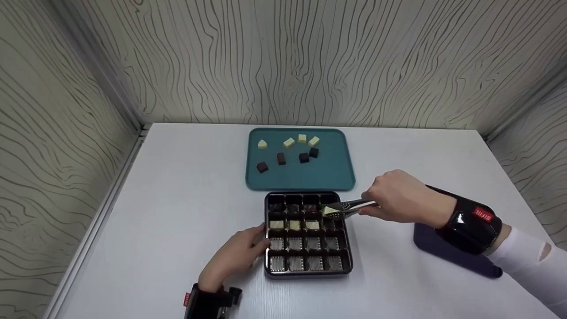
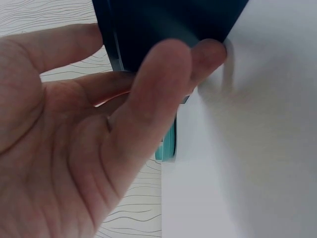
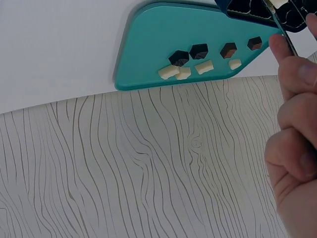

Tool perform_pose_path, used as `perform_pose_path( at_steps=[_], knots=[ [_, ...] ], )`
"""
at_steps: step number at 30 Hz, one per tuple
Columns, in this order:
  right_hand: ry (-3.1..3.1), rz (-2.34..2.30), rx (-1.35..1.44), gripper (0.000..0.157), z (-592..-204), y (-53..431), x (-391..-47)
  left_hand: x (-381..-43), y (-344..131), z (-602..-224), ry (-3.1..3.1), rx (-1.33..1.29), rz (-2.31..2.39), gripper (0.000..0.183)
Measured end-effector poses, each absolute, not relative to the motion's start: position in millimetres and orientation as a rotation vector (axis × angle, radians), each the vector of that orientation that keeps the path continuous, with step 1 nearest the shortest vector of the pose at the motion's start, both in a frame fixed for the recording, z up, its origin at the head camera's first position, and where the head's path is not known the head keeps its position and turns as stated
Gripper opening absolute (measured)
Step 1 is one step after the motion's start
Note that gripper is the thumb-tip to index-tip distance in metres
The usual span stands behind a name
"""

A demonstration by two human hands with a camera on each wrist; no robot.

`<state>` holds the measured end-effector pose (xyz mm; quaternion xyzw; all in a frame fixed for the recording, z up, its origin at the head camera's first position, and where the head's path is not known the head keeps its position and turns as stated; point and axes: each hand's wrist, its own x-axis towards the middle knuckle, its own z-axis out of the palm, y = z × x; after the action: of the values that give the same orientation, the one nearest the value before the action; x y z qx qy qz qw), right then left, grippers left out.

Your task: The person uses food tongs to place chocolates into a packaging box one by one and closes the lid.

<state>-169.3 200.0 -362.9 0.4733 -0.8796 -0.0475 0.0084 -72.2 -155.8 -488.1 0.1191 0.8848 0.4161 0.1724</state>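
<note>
My right hand (image 1: 398,197) grips small metal tongs (image 1: 352,206) with perforated tips. Between the tips is a white chocolate piece (image 1: 328,211), over the right-hand column of a dark compartment box (image 1: 347,266). Dark chocolates (image 1: 293,207) sit in the box's back row, and white ones (image 1: 294,225) in three compartments of the second row. The two front rows show ridged bottoms. My left hand (image 1: 237,252) rests its fingertips against the box's left side; in the left wrist view its fingers (image 2: 163,74) lie fairly straight along the dark wall.
Behind the box lies a teal tray (image 1: 305,177) bearing several white chocolates (image 1: 289,142) and dark chocolates (image 1: 262,167). A dark, flat object (image 1: 452,252) lies on the white table (image 1: 177,212) under my right forearm. Patterned panels (image 1: 288,62) enclose the table's back and sides.
</note>
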Motion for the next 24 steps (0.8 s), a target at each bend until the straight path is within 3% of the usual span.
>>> perform_pose_path(
  at_steps=[10, 24],
  knots=[
    [-2.700, -0.249, 1.574, 0.035, -361, 191, -168, -73, -156, -489, 2.521, 0.342, 1.183, 0.059],
    [-2.596, -0.444, 1.646, 0.050, -357, 170, -169, -72, -156, -489, 2.504, 0.331, 1.198, 0.058]
  ],
)
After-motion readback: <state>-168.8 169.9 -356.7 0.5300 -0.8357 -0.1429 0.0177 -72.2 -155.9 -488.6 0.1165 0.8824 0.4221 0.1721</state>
